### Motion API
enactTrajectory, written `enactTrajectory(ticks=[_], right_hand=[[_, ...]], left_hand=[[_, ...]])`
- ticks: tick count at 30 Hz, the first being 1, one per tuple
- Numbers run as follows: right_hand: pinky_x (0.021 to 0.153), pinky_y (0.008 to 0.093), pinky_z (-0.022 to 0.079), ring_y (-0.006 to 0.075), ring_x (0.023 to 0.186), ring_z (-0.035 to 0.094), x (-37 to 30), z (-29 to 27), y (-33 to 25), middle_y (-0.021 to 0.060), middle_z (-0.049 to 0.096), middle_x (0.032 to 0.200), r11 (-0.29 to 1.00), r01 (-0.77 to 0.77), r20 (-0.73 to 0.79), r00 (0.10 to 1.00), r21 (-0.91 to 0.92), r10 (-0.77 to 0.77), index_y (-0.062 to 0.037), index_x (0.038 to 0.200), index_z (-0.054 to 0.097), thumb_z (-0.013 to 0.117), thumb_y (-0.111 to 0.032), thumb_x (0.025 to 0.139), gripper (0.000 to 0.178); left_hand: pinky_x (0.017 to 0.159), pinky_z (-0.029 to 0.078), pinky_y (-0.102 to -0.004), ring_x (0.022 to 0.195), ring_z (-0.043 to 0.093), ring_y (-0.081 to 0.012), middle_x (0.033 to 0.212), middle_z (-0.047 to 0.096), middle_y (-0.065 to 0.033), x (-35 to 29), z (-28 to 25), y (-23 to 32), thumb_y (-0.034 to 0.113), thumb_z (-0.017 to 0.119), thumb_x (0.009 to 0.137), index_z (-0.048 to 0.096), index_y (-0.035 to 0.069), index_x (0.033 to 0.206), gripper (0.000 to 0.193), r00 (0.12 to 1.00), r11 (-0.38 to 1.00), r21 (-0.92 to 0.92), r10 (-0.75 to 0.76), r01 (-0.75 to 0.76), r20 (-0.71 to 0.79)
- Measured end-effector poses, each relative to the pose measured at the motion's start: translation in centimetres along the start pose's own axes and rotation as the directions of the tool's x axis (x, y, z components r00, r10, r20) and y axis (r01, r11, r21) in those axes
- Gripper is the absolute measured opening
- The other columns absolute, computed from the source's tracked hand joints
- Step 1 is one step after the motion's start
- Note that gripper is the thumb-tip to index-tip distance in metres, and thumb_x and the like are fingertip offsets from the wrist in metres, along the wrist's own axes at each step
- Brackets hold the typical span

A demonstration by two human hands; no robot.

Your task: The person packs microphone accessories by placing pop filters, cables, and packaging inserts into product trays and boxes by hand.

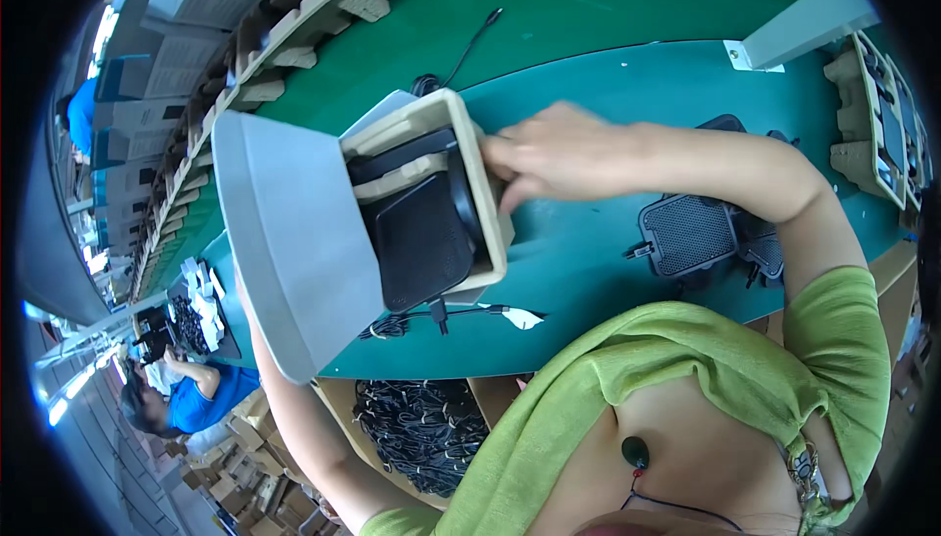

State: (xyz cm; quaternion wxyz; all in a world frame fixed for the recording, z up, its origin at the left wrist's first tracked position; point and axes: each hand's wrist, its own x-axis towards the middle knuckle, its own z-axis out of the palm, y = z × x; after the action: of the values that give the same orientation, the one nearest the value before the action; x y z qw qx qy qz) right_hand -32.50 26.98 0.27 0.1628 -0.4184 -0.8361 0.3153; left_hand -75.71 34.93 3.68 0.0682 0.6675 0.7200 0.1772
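Note:
A moulded pulp tray [487, 227] sits tilted in a grey-white box whose lid [294, 232] stands folded out to the left. In the tray lie a flat black device [423, 242] and a black curved part [417, 152]. My right hand [554, 154], a little blurred, has its fingers and thumb closed at the tray's right wall. My left forearm [304, 418] rises behind the lid, which hides the hand and its fingers. Just below the box a thin black cable [402, 320] with a white tag [521, 317] lies on the green table.
Black mesh-faced devices [689, 234] lie right, partly under my right arm. A cable [475, 46] lies beyond the box. Pulp trays [294, 46] line the far left; another filled tray [877, 124] stands far right. A carton of bundled cables [421, 433] is below. A person in blue [211, 394] works at left.

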Motion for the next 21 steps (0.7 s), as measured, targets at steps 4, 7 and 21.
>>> enactTrajectory(ticks=[4, 7, 21], right_hand=[[0.062, 0.0317, 0.041, 0.0185, 0.080, 0.050, -3.3, -3.0, -4.5, 0.0027, 0.049, 0.081, 0.867, 0.250, -0.516, 0.720, -0.430, -0.464, -0.0094, 0.085, 0.053, 0.066, -0.026, 0.068, 0.027], [0.068, 0.0304, 0.040, 0.0173, 0.085, 0.049, -1.0, 0.2, -6.1, 0.0008, 0.053, 0.083, 0.760, 0.449, -0.271, 0.746, -0.470, -0.608, -0.0074, 0.093, 0.059, 0.063, -0.024, 0.070, 0.028], [0.054, 0.0246, 0.034, 0.0156, 0.083, 0.043, -1.3, -0.8, -7.0, -0.0015, 0.048, 0.082, 0.342, 0.116, -0.119, 0.795, -0.933, -0.595, -0.0138, 0.066, 0.065, 0.058, -0.021, 0.065, 0.010]], left_hand=[[0.084, 0.043, -0.0340, 0.099, 0.057, -0.0294, 0.106, 0.058, -0.0232, 0.2, 1.6, 3.1, 0.049, 0.046, 0.088, 0.044, 0.000, 0.124, 0.061, 0.982, 0.986, -0.155, -0.029, 0.059, 0.186], [0.086, 0.042, -0.0359, 0.101, 0.055, -0.0321, 0.107, 0.058, -0.0232, 0.7, 1.3, 1.9, 0.054, 0.045, 0.087, 0.046, 0.001, 0.123, 0.064, 0.987, 0.987, -0.050, -0.153, 0.155, 0.047], [0.095, 0.036, -0.0384, 0.113, 0.048, -0.0328, 0.122, 0.049, -0.0209, -2.4, 1.1, 4.5, 0.048, 0.050, 0.085, 0.040, 0.001, 0.128, 0.064, 0.964, 0.985, -0.111, 0.100, -0.131, -0.246]])
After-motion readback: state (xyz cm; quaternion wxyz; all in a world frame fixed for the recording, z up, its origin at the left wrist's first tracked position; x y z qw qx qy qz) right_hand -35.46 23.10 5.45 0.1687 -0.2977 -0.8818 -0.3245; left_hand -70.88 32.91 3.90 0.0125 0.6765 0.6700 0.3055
